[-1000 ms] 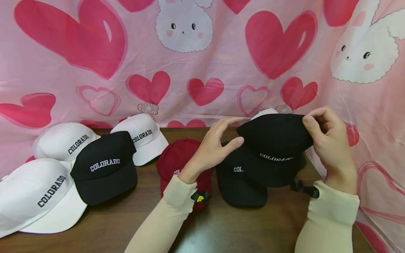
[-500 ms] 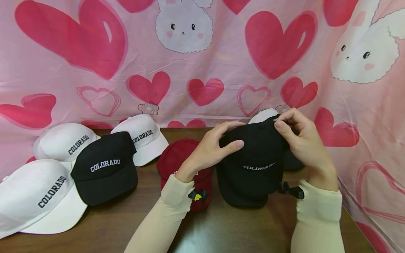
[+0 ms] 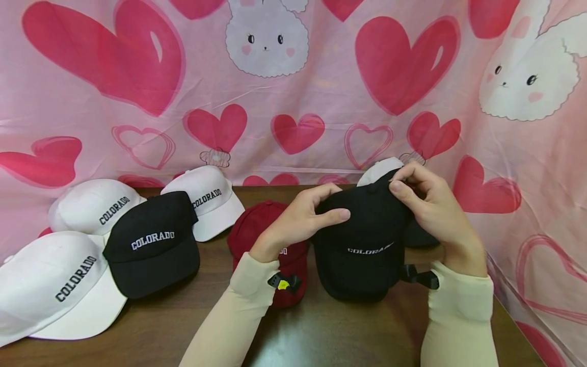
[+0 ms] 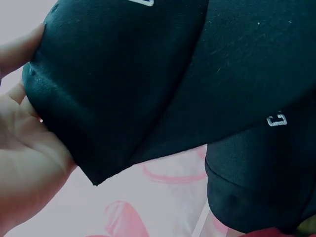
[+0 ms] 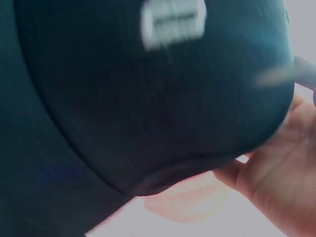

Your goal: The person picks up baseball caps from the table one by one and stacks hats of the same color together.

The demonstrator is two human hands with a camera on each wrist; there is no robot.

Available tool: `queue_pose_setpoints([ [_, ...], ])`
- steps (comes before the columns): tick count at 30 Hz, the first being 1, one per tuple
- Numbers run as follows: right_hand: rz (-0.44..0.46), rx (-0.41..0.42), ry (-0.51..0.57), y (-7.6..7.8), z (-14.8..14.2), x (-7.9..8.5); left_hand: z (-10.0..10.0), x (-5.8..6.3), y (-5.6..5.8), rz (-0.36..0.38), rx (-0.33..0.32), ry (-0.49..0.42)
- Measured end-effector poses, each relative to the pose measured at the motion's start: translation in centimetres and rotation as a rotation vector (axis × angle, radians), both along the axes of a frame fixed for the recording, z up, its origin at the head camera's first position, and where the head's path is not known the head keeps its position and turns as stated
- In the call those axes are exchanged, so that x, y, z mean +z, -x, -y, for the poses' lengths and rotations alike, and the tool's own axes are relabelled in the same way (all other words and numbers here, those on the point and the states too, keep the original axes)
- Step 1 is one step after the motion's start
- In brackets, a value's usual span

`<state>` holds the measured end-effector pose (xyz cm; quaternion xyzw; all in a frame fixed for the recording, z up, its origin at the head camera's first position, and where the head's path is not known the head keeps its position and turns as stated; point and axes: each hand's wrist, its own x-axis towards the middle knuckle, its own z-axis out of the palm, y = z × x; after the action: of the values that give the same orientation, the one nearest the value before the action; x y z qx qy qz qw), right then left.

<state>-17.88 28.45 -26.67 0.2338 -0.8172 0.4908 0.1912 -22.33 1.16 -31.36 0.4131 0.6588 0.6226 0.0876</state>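
A black cap [image 3: 367, 219] with white COLORADO lettering is held up between both hands, brim down. My left hand [image 3: 298, 219] grips its left side, thumb in front and fingers behind. The right hand [image 3: 426, 204] pinches the upper right of its crown. In the left wrist view, a second black cap [image 4: 247, 173] with a white letter C shows beneath the held cap's brim; in the head view the held cap hides nearly all of it. The right wrist view shows the held cap [image 5: 148, 108] close up, with the hand at its right edge.
A red cap [image 3: 257, 224] sits under my left forearm. At left lie white caps [image 3: 91, 201] and another black cap [image 3: 153, 250]. A white cap [image 3: 378, 171] and a dark one [image 3: 419, 234] are behind the held cap. A heart-print cloth hangs behind the wooden table [image 3: 330, 336].
The right hand has brought the held black cap left and down, over the black cap on the table. My left hand has gone from beside it to gripping its side.
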Motion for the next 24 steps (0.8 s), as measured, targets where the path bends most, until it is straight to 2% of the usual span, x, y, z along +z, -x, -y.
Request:
queue_pose_setpoints([
  [4,0.058,0.016,-0.07,0.2,-1.0,-0.2,0.0,0.2,-0.1,0.027,-0.017,-0.042],
  [9,0.16,0.122,-0.106,0.8,-3.1,-1.0,0.2,0.3,-0.1,0.087,-0.024,-0.102],
  [14,0.267,0.353,0.023,1.4,-5.2,-2.3,0.4,0.2,0.0,0.131,-0.019,-0.14],
  [17,0.316,0.452,0.095,1.6,-6.0,-2.7,0.4,0.1,0.1,0.15,-0.011,-0.153],
  [24,0.358,0.429,0.155,2.2,-6.2,-3.4,0.2,-0.2,0.4,0.203,0.038,-0.114],
])
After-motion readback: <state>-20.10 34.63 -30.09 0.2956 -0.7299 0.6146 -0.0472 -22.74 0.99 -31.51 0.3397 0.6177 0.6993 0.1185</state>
